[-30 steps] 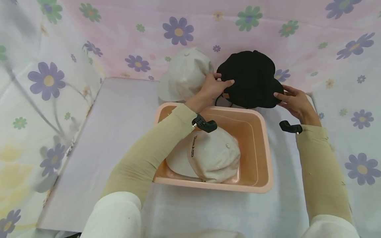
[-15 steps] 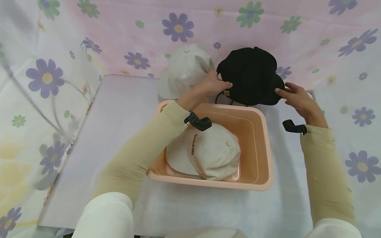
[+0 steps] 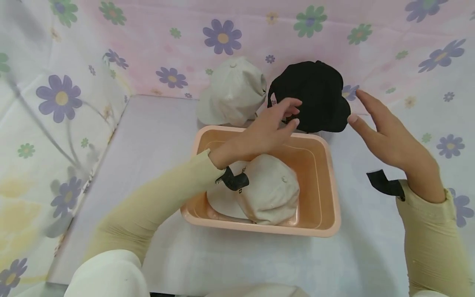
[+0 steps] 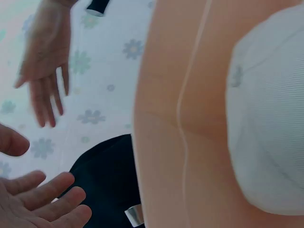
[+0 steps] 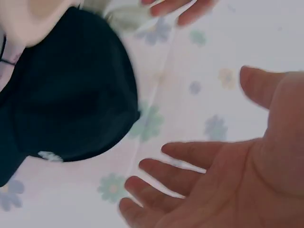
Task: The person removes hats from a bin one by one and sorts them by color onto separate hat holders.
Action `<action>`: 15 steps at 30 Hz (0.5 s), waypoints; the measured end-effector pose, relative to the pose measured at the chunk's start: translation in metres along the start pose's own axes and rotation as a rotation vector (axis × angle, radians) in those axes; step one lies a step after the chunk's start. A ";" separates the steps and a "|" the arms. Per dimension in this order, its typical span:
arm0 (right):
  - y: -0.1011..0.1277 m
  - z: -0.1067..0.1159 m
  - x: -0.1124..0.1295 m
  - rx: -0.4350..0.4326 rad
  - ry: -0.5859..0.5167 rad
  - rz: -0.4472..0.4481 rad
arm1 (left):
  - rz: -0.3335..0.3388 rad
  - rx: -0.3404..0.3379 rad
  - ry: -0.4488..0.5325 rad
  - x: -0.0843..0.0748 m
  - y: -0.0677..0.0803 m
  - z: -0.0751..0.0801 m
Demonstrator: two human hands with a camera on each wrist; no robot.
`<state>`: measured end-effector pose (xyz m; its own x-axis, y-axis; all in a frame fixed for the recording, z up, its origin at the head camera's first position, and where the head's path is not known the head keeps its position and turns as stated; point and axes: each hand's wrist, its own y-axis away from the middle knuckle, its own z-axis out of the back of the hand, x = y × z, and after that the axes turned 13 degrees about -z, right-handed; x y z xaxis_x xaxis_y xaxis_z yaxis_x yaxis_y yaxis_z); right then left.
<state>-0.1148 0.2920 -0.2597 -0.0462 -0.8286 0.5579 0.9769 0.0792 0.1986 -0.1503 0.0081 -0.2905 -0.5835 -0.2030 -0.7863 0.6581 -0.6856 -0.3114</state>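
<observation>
A black cap (image 3: 315, 97) leans at the back of the table against the pink backdrop, its brim toward the right. Over the back rim of the bin, my left hand (image 3: 269, 130) hovers with fingers loosely spread in front of the cap. My right hand (image 3: 393, 134) is to the right of the brim, thumb and fingers apart, holding nothing. In the right wrist view the black cap (image 5: 76, 90) lies apart from the spread fingers (image 5: 161, 199). Left of the black cap stands a white cap (image 3: 233, 90). Another off-white cap (image 3: 272, 189) with dark lettering lies in the bin.
A peach plastic bin (image 3: 326, 185) occupies the middle of the table, close in front of the two caps at the back. Flowered cloth walls (image 3: 148, 45) enclose the table (image 3: 148, 123) at the back and both sides.
Both hands have let go of the black cap and drawn back toward the person, the right one also outward to the right. The black cap stays nearly where it was.
</observation>
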 end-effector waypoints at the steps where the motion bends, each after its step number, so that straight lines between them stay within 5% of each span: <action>1: 0.008 -0.003 0.002 0.000 0.002 0.040 | -0.024 0.055 -0.041 -0.001 0.002 -0.003; 6: 0.038 -0.026 0.003 0.044 0.048 0.194 | -0.113 0.321 -0.150 -0.001 0.014 -0.015; 11: 0.057 -0.054 -0.007 0.112 0.094 0.239 | -0.191 0.393 -0.194 0.004 0.021 -0.024; 15: 0.069 -0.073 -0.012 0.163 0.128 0.188 | -0.127 0.463 -0.256 0.006 0.024 -0.028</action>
<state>-0.0321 0.2674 -0.3117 0.1697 -0.8534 0.4929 0.9187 0.3180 0.2343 -0.1248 0.0103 -0.3178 -0.7798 -0.2228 -0.5851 0.3301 -0.9404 -0.0819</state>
